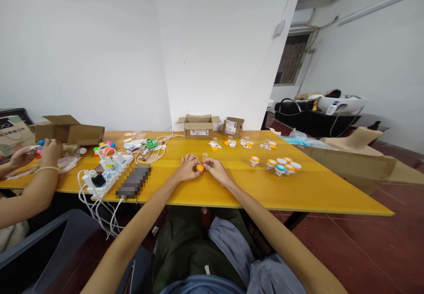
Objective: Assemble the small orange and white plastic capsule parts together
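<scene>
Near the middle of the front edge of the table (228,197), the left hand (188,169) pinches an orange cap (199,168). The right hand (215,171) is just beside it; whether its grip holds something, I cannot tell. Lidded jars (280,167) stand nearer the right edge.

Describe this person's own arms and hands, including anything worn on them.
The left hand and right hand are ungloved, and no watch or bracelet shows at either wrist. The left forearm and right forearm are slender and bare, with no sleeve, cable or clear marking in view.
</scene>
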Demonstrator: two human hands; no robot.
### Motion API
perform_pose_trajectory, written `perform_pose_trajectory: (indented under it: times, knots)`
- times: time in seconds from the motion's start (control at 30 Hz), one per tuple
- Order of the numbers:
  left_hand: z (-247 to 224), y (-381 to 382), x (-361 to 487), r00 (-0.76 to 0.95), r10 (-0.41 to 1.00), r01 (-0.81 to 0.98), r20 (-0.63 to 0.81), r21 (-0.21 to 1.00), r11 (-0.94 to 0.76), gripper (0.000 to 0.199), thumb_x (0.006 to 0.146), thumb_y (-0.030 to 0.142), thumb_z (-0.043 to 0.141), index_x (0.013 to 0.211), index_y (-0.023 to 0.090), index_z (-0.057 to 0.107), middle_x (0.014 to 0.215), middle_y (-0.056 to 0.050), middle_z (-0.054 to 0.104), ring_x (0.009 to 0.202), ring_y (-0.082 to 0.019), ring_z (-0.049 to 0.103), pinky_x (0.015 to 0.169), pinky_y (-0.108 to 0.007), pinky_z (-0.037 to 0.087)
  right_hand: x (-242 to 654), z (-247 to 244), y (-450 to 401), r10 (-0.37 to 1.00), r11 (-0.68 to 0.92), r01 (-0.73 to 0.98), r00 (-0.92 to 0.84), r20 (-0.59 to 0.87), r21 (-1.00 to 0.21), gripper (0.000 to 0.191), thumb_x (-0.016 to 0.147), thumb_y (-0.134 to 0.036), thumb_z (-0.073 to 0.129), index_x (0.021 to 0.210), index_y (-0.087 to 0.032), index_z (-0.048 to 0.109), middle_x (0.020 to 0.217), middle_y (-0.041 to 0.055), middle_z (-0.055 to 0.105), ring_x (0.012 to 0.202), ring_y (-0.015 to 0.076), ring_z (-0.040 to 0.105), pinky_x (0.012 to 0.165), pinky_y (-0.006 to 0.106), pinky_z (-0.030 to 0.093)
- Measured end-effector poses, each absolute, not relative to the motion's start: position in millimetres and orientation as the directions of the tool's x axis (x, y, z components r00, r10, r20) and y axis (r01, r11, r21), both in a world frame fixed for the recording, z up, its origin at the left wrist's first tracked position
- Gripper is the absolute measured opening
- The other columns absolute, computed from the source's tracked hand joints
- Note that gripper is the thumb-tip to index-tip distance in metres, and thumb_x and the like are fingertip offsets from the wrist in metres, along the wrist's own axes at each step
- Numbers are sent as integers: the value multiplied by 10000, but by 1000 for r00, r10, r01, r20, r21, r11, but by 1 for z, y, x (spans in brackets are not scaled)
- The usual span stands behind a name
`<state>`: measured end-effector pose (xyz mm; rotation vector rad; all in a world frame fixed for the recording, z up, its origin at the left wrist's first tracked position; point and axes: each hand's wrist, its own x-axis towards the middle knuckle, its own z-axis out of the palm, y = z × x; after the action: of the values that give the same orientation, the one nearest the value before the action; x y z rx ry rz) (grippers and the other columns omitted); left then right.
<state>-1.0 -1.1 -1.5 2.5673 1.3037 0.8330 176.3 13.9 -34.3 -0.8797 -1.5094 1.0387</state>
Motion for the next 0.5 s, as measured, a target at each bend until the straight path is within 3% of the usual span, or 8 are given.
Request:
perform_pose_trajectory:
  times: [0.2,0.5]
  knots:
    - [5,-5,-3,450,842,763,299,362,-536,211,760,298,658,969,269,666,1102,-46,550,1079,-273,443,956,-441,353,180,-35,18,912,410,95,-25,410,-907,61,694,-229,625,736,-222,669,813,29,742,779,201,675,788,351,535]
    - [5,-1,-15,486,821,698,300,432,-571,306,743,382,726,1025,285,659,1128,-40,539,1109,-279,454,994,-447,352,186,-38,26,878,437,207,113,465,-876,34,725,-224,607,701,-234,629,751,30,727,721,214,678,727,355,547]
